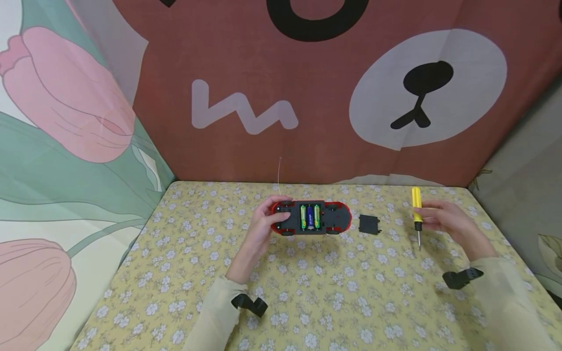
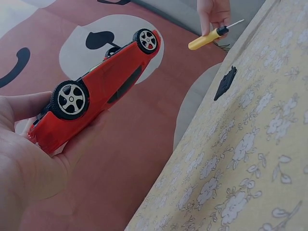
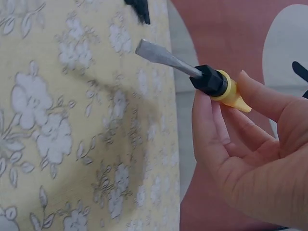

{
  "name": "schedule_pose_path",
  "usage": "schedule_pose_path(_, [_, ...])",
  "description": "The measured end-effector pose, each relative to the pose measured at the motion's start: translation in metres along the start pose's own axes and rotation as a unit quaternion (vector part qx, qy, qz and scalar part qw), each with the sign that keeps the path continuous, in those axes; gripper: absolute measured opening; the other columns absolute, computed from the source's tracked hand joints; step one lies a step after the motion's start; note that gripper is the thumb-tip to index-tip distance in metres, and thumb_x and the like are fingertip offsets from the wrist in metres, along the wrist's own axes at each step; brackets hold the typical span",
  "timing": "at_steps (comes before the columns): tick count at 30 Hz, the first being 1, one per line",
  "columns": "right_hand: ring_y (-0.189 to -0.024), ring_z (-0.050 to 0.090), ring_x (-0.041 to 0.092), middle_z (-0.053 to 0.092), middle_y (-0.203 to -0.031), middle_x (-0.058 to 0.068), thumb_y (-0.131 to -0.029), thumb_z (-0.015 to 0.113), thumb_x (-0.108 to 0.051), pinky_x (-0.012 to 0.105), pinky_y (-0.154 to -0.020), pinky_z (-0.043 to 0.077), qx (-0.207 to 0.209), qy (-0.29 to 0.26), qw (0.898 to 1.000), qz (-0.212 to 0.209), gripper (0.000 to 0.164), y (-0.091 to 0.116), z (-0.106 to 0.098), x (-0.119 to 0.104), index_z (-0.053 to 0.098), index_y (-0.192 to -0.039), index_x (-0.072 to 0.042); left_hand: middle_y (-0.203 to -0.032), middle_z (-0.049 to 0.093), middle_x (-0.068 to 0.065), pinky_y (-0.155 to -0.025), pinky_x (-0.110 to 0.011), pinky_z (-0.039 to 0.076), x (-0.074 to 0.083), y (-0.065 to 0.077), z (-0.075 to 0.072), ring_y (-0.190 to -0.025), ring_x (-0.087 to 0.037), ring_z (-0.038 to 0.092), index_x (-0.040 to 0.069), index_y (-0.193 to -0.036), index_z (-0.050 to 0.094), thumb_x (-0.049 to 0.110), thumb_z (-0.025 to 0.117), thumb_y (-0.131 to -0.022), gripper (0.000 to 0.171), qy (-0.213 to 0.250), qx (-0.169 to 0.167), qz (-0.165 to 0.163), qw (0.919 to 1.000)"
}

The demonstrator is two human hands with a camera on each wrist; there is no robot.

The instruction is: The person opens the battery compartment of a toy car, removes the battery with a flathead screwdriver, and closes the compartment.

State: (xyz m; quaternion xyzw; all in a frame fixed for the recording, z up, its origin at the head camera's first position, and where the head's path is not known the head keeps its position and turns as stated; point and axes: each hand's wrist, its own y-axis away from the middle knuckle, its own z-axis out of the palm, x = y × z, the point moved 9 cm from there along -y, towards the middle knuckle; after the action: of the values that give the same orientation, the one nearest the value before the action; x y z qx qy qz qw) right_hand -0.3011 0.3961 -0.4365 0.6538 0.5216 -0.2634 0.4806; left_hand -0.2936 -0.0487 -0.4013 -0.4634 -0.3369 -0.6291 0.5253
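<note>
A red toy car (image 1: 338, 218) is held belly up over the cloth by my left hand (image 1: 262, 222), which grips its left end with the thumb across the black underside. Its battery compartment lies uncovered, showing two green batteries (image 1: 317, 217) with a blue battery (image 1: 310, 217) between them. Off to the right, my right hand (image 1: 452, 224) pinches a yellow-handled screwdriver (image 1: 416, 204), blade pointing toward me. In the right wrist view the steel blade ends in a flat tip, raised above the cloth. A black battery cover (image 1: 369, 224) lies on the table between car and screwdriver.
The table wears a yellow flowered cloth (image 1: 307, 302). Behind it hangs a brown curtain (image 1: 219, 156) with a bear print, and a tulip-print curtain (image 1: 79, 107) hangs on the left. A thin wire (image 1: 278, 175) rises behind the car's left end.
</note>
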Motion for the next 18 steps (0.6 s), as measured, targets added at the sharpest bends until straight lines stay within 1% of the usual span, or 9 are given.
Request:
schedule_pose_path(5, [-0.081, 0.069, 0.005, 0.065, -0.093, -0.012, -0.107, 0.058, -0.030, 0.033, -0.080, 0.061, 0.009, 0.002, 1.000, -0.001, 0.074, 0.000, -0.002, 0.007, 0.026, -0.151, 0.021, -0.119, 0.066, -0.011, -0.081, -0.031, 0.059, -0.001, 0.000, -0.001, -0.106, -0.024, 0.065, -0.002, -0.123, 0.066, -0.005, 0.066, -0.089, 0.034, 0.001, 0.004, -0.002, 1.0000])
schedule_pose_path(9, [-0.081, 0.068, 0.005, 0.065, -0.095, -0.007, -0.107, 0.058, -0.028, 0.033, -0.079, 0.061, 0.001, 0.008, 1.000, 0.004, 0.076, -0.001, -0.001, 0.013, 0.022, -0.151, 0.022, -0.119, 0.066, -0.012, -0.081, -0.032, 0.059, -0.002, 0.000, -0.001, -0.107, -0.024, 0.065, -0.001, -0.122, 0.067, -0.006, 0.067, -0.089, 0.034, 0.003, 0.008, -0.002, 1.0000])
schedule_pose_path(13, [-0.081, 0.068, 0.005, 0.064, -0.097, -0.005, -0.107, 0.060, -0.028, 0.034, -0.080, 0.061, -0.003, 0.017, 1.000, 0.015, 0.076, -0.003, -0.001, 0.019, 0.022, -0.152, 0.021, -0.120, 0.065, -0.013, -0.081, -0.031, 0.059, -0.003, -0.001, -0.001, -0.108, -0.024, 0.065, 0.001, -0.120, 0.069, -0.006, 0.066, -0.089, 0.032, 0.007, 0.007, -0.004, 0.9999])
schedule_pose_path(18, [-0.081, 0.066, 0.005, 0.064, -0.097, -0.005, -0.106, 0.061, -0.026, 0.033, -0.080, 0.061, -0.006, 0.016, 1.000, 0.024, 0.075, -0.007, 0.001, 0.027, 0.023, -0.153, 0.019, -0.121, 0.064, -0.014, -0.081, -0.032, 0.059, -0.004, -0.002, -0.002, -0.109, -0.024, 0.064, 0.000, -0.120, 0.069, -0.006, 0.066, -0.089, 0.032, 0.008, 0.008, -0.006, 0.9999])
